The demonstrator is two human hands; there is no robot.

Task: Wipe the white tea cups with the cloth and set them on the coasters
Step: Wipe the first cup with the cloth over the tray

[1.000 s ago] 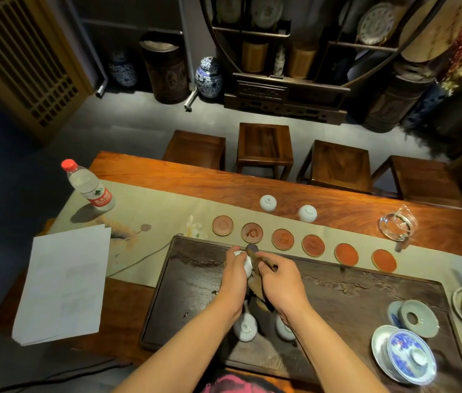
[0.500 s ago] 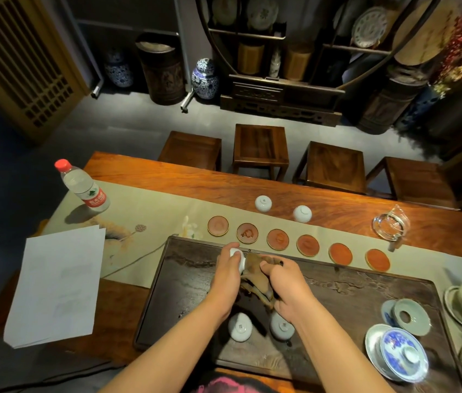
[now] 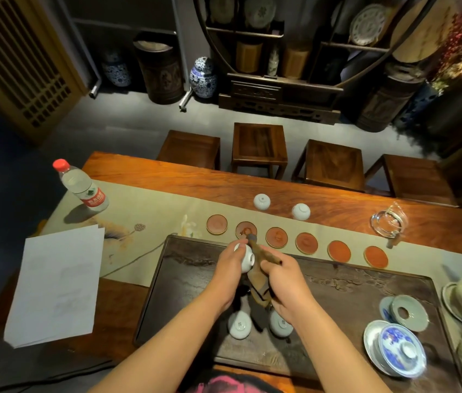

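Wiping step in hand: left hand is gripping a white cup above the tray; right hand is clutching the cloth against it. Next, seating it upright on a free coaster.

Little here can be read. The clear plastic water bottle with a red cap, standing at the far left of the table on the pale runner, carries a red-and-white label with white characters and a small green mark, but the characters are too small to make out. The white sheets of paper at the near left show only faint, illegible marks. No other writing or numbers are legible.
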